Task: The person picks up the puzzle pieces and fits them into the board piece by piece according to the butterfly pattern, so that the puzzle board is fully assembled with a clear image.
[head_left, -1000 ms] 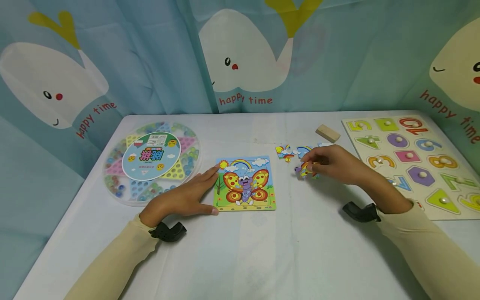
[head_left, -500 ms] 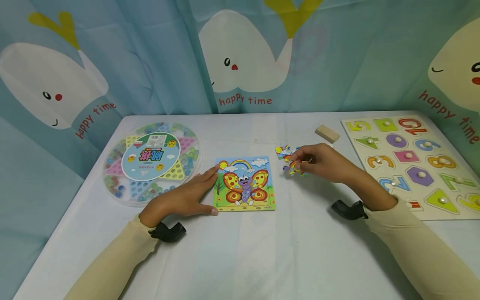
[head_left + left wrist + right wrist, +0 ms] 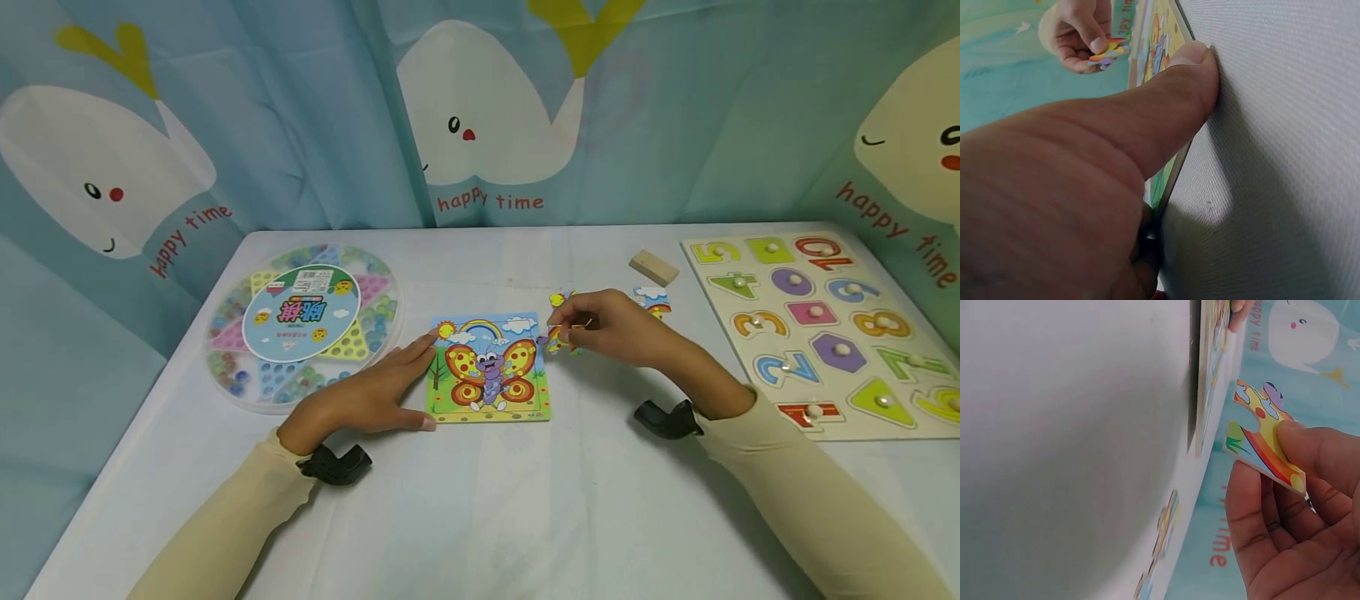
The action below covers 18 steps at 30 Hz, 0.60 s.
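Note:
A square jigsaw board (image 3: 491, 408) with a purple-bodied butterfly, a rainbow and a sun lies flat on the table. My left hand (image 3: 367, 396) lies along its left side, fingers extended against the upper left edge and thumb (image 3: 1188, 69) at the lower left corner. Just past the board's right edge, my right hand (image 3: 618, 329) pinches a jigsaw piece (image 3: 1263, 434) between thumb and fingers. Yellow, red, green and purple show on that piece, which is tilted and held off the table. Loose jigsaw pieces (image 3: 651, 300) lie behind the right hand, some partly hidden by it.
A round Chinese checkers set (image 3: 303, 312) with marbles under a clear lid stands at the left. To the right lies a number and shape peg board (image 3: 817, 333). Near it is a small wooden block (image 3: 654, 267). A whale-print curtain (image 3: 315, 108) hangs behind the table.
My right hand has moved left with the pinched jigsaw piece, closer to the butterfly board. A loose piece behind it has come into view. My left hand has stayed put.

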{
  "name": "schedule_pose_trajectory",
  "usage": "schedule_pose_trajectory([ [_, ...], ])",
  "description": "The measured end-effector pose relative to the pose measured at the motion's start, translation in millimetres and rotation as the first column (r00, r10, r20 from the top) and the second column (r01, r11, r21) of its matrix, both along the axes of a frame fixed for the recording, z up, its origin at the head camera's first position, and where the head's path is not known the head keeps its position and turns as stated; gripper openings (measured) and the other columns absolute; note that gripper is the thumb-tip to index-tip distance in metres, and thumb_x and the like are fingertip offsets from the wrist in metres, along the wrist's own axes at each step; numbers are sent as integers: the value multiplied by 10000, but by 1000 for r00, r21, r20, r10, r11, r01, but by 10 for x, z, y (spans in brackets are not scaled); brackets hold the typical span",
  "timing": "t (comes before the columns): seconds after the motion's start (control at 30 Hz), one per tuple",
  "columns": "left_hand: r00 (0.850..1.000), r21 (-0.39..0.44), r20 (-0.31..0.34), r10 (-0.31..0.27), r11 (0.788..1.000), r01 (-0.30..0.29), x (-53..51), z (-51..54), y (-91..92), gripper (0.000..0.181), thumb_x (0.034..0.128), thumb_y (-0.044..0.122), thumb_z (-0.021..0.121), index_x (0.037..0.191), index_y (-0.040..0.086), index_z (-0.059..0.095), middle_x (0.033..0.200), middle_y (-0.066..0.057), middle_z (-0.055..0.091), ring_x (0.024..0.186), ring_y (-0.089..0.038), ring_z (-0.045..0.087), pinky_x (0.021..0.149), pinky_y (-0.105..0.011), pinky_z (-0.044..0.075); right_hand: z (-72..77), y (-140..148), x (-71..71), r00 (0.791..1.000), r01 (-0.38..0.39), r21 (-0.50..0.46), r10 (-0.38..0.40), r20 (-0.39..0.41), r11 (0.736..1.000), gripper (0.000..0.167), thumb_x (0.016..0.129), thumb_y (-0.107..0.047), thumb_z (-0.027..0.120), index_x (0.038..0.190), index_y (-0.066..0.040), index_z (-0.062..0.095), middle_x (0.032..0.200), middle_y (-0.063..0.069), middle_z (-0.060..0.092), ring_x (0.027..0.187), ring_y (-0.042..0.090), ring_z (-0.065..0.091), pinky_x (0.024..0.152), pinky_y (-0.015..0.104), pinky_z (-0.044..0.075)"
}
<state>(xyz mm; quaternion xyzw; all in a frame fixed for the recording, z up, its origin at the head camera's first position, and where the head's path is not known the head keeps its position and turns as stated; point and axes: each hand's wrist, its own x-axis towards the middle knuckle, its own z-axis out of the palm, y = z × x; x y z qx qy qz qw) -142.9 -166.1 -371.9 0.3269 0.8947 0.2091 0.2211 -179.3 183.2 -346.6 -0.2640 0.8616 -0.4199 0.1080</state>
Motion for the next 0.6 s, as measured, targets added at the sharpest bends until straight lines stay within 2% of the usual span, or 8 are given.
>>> schedule_pose_trajectory([
  [0.33, 1000, -10, -4, 5, 1000, -5, -3, -10, -7, 997, 862, 420, 730, 1547, 15, 130, 1625, -18, -76, 1472, -224, 26, 1175, -414, 69, -20, -174, -1, 999, -22, 9, 22, 27, 1000, 147, 889, 65, 598, 974, -16, 687, 827, 52, 635, 709, 196, 595, 593, 263, 480],
  [0.6, 1000, -21, 4, 16, 1000, -15, -5, -15, 8, 1009, 857, 424, 733, 1551, 27, 119, 1626, -20, -57, 1471, -239, 23, 1174, -416, 72, -57, -308, 2, 995, -75, -49, 78, 59, 996, 151, 885, 77, 599, 981, 0, 686, 843, 55, 645, 731, 198, 622, 649, 286, 533],
])
